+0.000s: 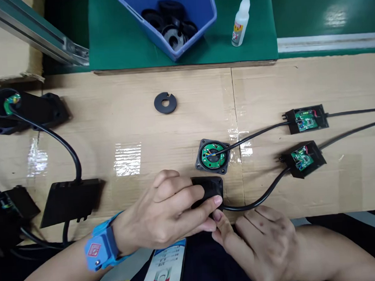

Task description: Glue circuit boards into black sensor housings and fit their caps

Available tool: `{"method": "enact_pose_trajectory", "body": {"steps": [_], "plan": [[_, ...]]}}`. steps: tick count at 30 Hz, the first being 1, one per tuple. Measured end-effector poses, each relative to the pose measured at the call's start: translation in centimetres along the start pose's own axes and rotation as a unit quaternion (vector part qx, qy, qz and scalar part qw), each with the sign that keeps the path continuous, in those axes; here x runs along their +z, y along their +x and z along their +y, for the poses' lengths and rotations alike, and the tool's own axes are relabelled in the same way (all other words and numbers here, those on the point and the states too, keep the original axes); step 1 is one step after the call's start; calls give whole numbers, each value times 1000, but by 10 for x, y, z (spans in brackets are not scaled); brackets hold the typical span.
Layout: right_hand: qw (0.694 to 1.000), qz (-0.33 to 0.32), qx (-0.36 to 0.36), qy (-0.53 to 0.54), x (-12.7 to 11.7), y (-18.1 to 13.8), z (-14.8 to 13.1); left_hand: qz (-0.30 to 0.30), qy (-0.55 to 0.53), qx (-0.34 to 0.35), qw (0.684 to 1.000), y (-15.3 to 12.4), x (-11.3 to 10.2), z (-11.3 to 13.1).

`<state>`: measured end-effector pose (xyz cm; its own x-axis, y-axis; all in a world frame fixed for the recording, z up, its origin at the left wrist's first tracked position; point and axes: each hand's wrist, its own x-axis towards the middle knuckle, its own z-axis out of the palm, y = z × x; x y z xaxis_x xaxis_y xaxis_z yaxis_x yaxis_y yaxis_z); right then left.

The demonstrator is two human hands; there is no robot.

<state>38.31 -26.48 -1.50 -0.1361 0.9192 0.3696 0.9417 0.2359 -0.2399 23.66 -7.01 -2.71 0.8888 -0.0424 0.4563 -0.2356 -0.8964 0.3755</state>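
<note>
A black square housing [210,184] is at the near side of the bench, with my left hand [176,207] closed around it. My left fingers and thumb cover much of its near part. At its near right corner, my right hand [261,240] has thumb and index finger pinched together; what lies between those fingertips is hidden. From the housing a black cable [259,203] runs right to an open black box with a green circuit board [302,158]. Just beyond sits a second square housing [213,156], its round green board and coloured wires facing up.
Another open box [307,119] is wired to the second housing. A slotted black ring [165,103] lies on the cardboard [133,101]. Behind stand a blue bin [196,37] of black parts and a white bottle [241,23]. Black cabled assemblies [69,198] crowd the left.
</note>
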Motion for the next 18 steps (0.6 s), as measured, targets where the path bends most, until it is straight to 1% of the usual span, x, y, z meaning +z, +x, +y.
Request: {"method": "enact_pose_trajectory", "body": {"steps": [2, 6, 9, 14, 16, 18], "plan": [[1000, -2, -11, 6, 1, -1, 3, -8, -15, -5, 1000, 1, 1, 0], [999, 36, -26, 0, 2, -6, 6, 5, -45, -16, 999, -2, 6, -3], [999, 32, -19, -6, 2, -7, 3, 1, -60, -12, 998, -4, 9, -5], [1000, -12, -6, -12, -4, 1, -4, 13, -37, -6, 999, -3, 9, -4], [999, -30, 6, -25, -10, 6, -5, 18, -23, -4, 1000, 0, 8, -1], [998, -63, 5, -29, -19, 12, -5, 20, -23, 1, 1000, 3, 7, 1]]}}
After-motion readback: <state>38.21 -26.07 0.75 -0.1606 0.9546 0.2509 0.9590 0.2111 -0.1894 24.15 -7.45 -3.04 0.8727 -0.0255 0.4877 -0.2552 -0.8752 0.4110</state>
